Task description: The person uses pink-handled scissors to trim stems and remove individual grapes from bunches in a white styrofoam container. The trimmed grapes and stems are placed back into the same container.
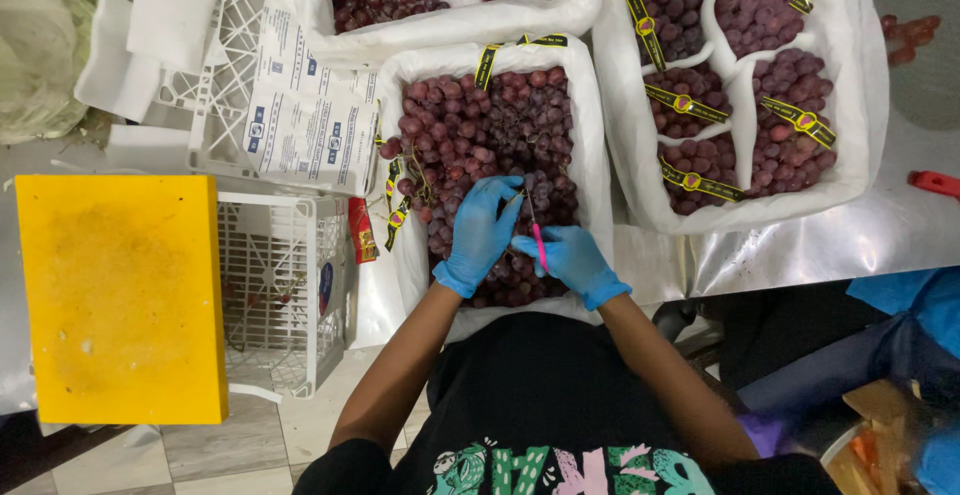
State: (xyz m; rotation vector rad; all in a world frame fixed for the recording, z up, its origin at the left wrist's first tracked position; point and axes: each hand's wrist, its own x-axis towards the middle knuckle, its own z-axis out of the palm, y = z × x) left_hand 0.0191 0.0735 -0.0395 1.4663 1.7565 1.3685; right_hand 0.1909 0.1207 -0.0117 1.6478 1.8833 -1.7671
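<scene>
While the left hand point(480, 230) pinches a stem among the red grapes point(470, 145) in the lined box point(590, 135), the right hand point(572, 260) grips what look like pink snips point(540, 245); soft, easily bruised fruit, best held by stems.

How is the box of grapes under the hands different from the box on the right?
The middle box holds loose red grapes in one heap; the right box holds separate bagged bunches. The right box's bunches wear yellow bands across them; the middle box's bands hang at its edge. Only the middle box has gloved hands in it. Both are white-lined.
</scene>
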